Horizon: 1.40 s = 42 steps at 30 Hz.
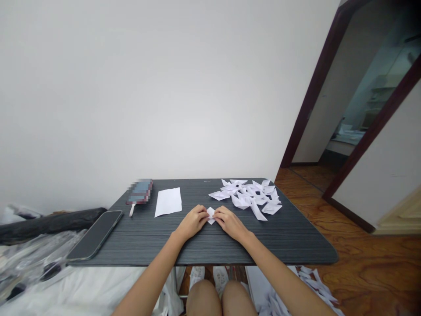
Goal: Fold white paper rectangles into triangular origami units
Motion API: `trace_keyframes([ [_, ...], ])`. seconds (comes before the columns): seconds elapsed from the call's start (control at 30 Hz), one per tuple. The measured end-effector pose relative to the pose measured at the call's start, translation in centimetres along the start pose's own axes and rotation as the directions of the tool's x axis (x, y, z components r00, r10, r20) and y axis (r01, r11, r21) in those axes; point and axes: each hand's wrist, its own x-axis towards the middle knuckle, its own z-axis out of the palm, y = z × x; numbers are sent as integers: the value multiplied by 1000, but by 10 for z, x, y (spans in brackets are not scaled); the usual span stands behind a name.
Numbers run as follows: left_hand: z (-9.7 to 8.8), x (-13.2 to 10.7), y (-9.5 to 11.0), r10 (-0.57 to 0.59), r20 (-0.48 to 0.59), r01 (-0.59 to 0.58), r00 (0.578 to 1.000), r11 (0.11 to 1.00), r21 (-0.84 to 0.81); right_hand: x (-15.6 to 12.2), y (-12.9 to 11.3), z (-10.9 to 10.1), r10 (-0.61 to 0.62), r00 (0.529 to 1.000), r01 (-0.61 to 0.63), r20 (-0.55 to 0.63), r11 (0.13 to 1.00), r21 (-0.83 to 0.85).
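A small folded piece of white paper [211,215] lies on the dark striped table [204,245], near its middle. My left hand [193,222] pinches its left side with curled fingers. My right hand [229,221] pinches its right side the same way. Both hands rest on the tabletop, and most of the paper is hidden between the fingers. A flat white sheet [168,202] lies just beyond my left hand. A heap of several folded white paper pieces [250,196] sits beyond my right hand at the table's far right.
A dark phone [96,233] lies at the table's left edge, overhanging it. A small blurred box [140,192] with a white stick beside it sits at the far left. More folded papers [312,281] lie on the wooden floor. A doorway [362,109] opens at right.
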Motion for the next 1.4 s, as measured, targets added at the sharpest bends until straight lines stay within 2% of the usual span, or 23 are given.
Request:
trace_keyframes([
  [0.27, -1, 1, -10, -193, -18, 191, 981, 978, -89, 6, 5, 0, 184, 983, -179, -19, 972, 149],
  [0.37, -2, 4, -9, -289, -13, 285, 957, 951, -121, 12, 9, 1, 294, 956, -289, -4, 942, 172],
  [0.5, -3, 7, -8, -343, -12, 339, 939, 931, -135, 22, 16, 0, 384, 919, -394, 86, 898, 196],
  [0.67, 2, 12, -9, -432, -5, 431, 902, 900, -74, 35, 24, 0, 478, 862, -504, 168, 846, 176],
  [0.77, 7, 14, -8, -457, -9, 457, 890, 890, 5, 42, 25, 2, 520, 831, -544, 199, 833, 95],
  [0.83, 11, 14, -7, -504, -20, 504, 864, 860, 77, 45, 26, 4, 539, 812, -556, 225, 831, 18],
  [1.0, 13, 15, -7, -658, -16, 648, 752, 736, 194, 45, 24, 6, 566, 792, -562, 228, 822, -89],
  [1.13, 8, 19, -8, -701, 43, 684, 712, 707, 179, 39, 21, 5, 586, 784, -567, 205, 810, -150],
  [1.23, 5, 22, -7, -705, 74, 689, 706, 707, 158, 34, 18, 6, 598, 784, -571, 167, 800, -185],
  [1.3, 4, 22, -3, -694, 73, 679, 717, 718, 152, 30, 16, 9, 602, 788, -571, 131, 793, -211],
  [1.4, 4, 18, 2, -628, 32, 618, 778, 773, 148, 25, 13, 14, 583, 810, -557, 64, 798, -231],
])
